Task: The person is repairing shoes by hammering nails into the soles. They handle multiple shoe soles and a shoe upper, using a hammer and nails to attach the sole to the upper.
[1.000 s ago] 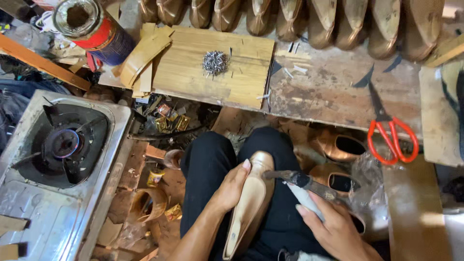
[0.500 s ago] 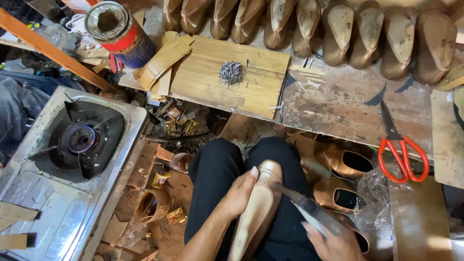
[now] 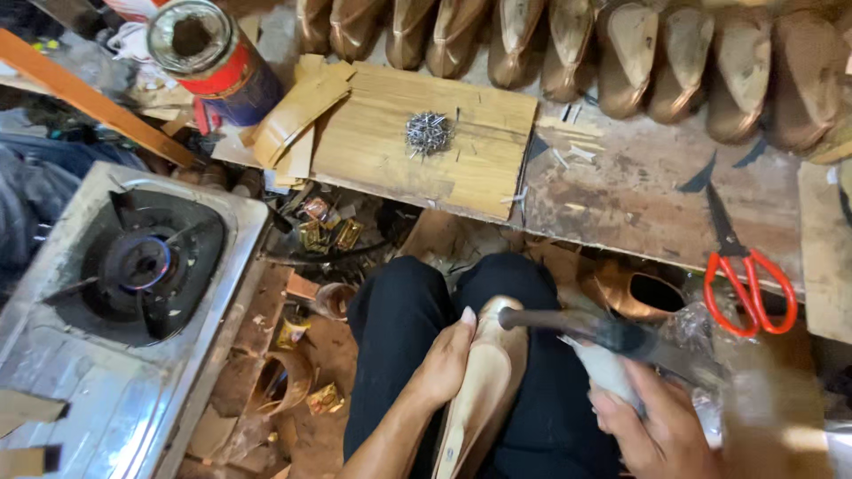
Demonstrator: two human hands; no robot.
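Since a second ago the hammer (image 3: 568, 326) has swung up and left, so its dark head now sits right at the toe end of the tan shoe (image 3: 484, 381), and the whole view has slid down a bit so the tin can is closer to the top edge. That tin can (image 3: 209, 55), upper left of the frame, is red and blue with its top open, and inside it's just dark, can't tell what's in there. Right of it, on the pale wooden board (image 3: 382, 146), there's a little heap of small metal nails (image 3: 428, 133), loose, not in anything. Left side has a gas stove (image 3: 133, 266) with a small blue flame going. Red-handled scissors (image 3: 745, 279) lie on the worn bench at the right, well apart from the hands. Along the top runs a row of shoe forms (image 3: 621, 53). Now the fingers: left hand (image 3: 442, 364) is curled around the side of the shoe, which stands on the lap at bottom centre, thumb up by the toe. Right hand (image 3: 661, 426), lower right, has fingers closed tight on the hammer's pale grip, blurry though.
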